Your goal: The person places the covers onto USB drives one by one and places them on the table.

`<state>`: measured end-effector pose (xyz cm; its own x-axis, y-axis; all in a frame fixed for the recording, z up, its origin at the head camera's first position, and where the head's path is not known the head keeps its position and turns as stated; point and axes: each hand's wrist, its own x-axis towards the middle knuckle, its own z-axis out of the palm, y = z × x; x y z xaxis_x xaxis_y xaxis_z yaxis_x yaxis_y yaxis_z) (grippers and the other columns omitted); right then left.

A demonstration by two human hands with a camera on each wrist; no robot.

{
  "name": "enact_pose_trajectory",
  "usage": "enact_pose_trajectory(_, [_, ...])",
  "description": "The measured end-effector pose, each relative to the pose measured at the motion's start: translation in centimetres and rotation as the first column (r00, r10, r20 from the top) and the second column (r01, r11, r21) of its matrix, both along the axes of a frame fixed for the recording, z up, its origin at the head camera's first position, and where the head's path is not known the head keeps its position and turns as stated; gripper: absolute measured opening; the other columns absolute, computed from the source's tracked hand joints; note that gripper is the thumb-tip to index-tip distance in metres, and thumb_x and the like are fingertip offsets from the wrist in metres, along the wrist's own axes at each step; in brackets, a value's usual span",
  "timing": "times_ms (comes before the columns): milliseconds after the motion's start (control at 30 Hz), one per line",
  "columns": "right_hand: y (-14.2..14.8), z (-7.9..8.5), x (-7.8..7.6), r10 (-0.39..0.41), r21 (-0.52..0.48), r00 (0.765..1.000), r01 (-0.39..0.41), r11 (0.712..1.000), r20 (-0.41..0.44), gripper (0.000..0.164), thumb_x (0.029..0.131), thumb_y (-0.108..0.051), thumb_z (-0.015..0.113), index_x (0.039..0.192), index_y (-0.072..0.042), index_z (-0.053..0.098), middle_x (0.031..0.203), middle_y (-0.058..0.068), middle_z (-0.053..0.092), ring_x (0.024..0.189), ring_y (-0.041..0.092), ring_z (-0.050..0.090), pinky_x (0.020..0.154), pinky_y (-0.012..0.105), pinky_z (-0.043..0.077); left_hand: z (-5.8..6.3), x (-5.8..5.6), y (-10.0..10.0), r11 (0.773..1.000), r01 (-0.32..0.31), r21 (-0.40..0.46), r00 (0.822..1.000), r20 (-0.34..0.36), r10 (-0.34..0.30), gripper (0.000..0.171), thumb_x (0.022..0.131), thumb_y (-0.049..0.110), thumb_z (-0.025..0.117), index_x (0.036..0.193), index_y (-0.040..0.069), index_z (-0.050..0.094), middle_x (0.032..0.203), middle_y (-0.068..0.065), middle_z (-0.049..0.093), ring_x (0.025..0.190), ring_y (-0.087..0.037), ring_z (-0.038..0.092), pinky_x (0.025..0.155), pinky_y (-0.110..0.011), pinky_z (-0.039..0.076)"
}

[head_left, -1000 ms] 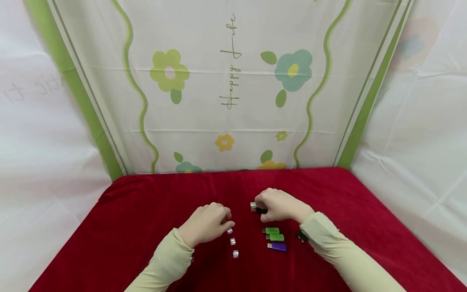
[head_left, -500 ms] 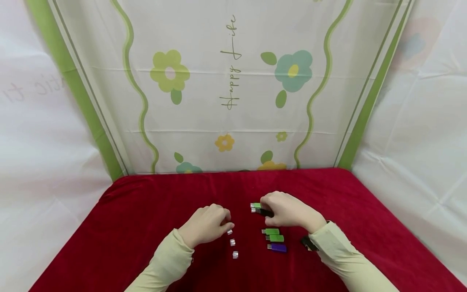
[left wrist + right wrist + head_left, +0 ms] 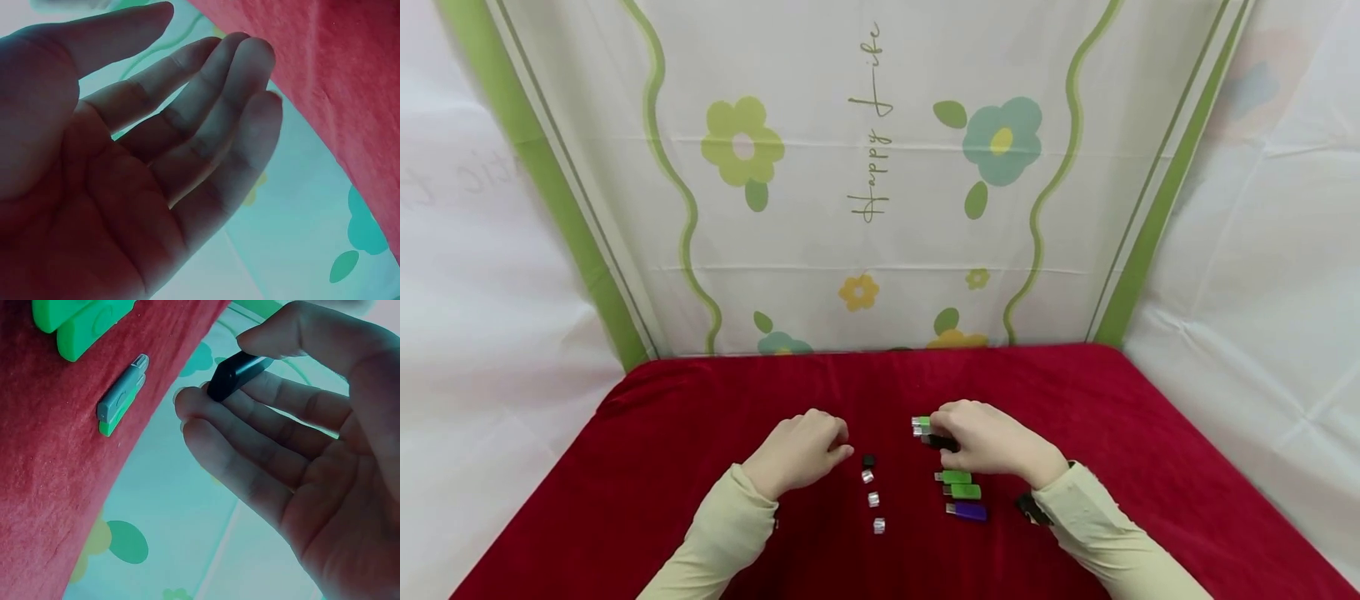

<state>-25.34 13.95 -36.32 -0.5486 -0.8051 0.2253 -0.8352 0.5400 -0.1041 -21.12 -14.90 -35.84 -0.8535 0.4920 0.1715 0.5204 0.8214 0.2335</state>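
My right hand [image 3: 988, 440] pinches a black USB stick [image 3: 237, 374] between thumb and fingertips. In the head view it is just below two USB sticks lying side by side: a green one [image 3: 112, 425] and a grey one [image 3: 120, 395]. Empty and with loosely bent fingers, my left hand [image 3: 801, 454] hovers left of a column of small caps. The top one is a black cap [image 3: 868, 460]; below it are clear caps [image 3: 873, 499]. Part of the black stick hides behind my right fingers in the head view.
Right of the caps lie two green USB sticks [image 3: 965, 492] and a purple USB stick [image 3: 970, 512] with bare metal plugs. A dark object [image 3: 1032, 508], partly covered, sits beside my right sleeve. Red cloth [image 3: 775, 392] covers the table; printed curtains stand behind and at both sides.
My left hand has drawn back leftward, and the black cap now shows above the clear ones. My right hand moved slightly right and toward me, exposing the green stick, still holding the black stick.
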Motion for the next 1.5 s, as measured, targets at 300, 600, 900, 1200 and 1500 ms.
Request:
enact_pose_trajectory(300, [0.3, 0.5, -0.2, -0.020, -0.002, 1.000, 0.020, 1.000, -0.013, 0.021, 0.076, -0.007, 0.069, 0.072, -0.018, 0.051, 0.068, -0.013, 0.040, 0.063, 0.005, 0.038, 0.058, 0.024, 0.038, -1.2, -2.1, 0.2, 0.967, 0.170, -0.192, 0.980, -0.073, -0.187, 0.021, 0.087, 0.014, 0.076, 0.107, 0.009, 0.071, 0.094, -0.002, 0.062, 0.078, -0.014, 0.063, 0.063, -0.026, 0.052])
enact_pose_trajectory(600, [0.4, 0.4, -0.2, -0.024, -0.011, 0.999, 0.024, 1.000, -0.021, 0.021, 0.075, -0.008, 0.069, 0.071, -0.018, 0.051, 0.068, -0.013, 0.039, 0.061, 0.005, 0.039, 0.055, 0.023, 0.038, -1.1, -3.3, 1.5, 0.774, 0.320, -0.546, 0.869, -0.157, -0.469, 0.035, 0.081, 0.009, 0.082, 0.112, 0.018, 0.069, 0.094, 0.002, 0.061, 0.082, -0.012, 0.059, 0.062, -0.018, 0.048])
enact_pose_trajectory(900, [0.4, 0.0, -0.3, -0.020, 0.001, 1.000, 0.020, 1.000, -0.002, 0.023, 0.077, -0.009, 0.071, 0.072, -0.020, 0.051, 0.068, -0.013, 0.040, 0.060, 0.005, 0.039, 0.055, 0.023, 0.038, -1.5, -4.6, 2.7, 0.751, 0.387, -0.536, 0.878, -0.036, -0.478, 0.037, 0.081, 0.012, 0.083, 0.114, 0.022, 0.070, 0.095, 0.005, 0.062, 0.084, -0.010, 0.059, 0.067, -0.020, 0.050])
enact_pose_trajectory(1200, [0.1, -0.1, -0.1, -0.010, -0.002, 1.000, 0.010, 1.000, -0.001, 0.026, 0.077, -0.010, 0.073, 0.073, -0.021, 0.050, 0.069, -0.013, 0.040, 0.060, 0.005, 0.038, 0.053, 0.022, 0.037, -1.7, -4.6, 3.5, 0.738, 0.401, -0.542, 0.883, 0.014, -0.469, 0.034, 0.080, 0.008, 0.083, 0.109, 0.024, 0.073, 0.092, 0.007, 0.064, 0.083, -0.008, 0.059, 0.068, -0.020, 0.050])
enact_pose_trajectory(1500, [-0.2, 0.0, 0.1, -0.003, -0.010, 0.999, 0.002, 1.000, -0.035, 0.022, 0.074, -0.009, 0.071, 0.071, -0.019, 0.051, 0.068, -0.014, 0.039, 0.059, 0.005, 0.038, 0.052, 0.022, 0.036, -1.9, -5.1, 3.2, 0.742, 0.413, -0.528, 0.888, 0.055, -0.456, 0.026, 0.083, 0.009, 0.080, 0.104, 0.024, 0.076, 0.093, 0.009, 0.067, 0.080, -0.004, 0.060, 0.067, -0.018, 0.050])
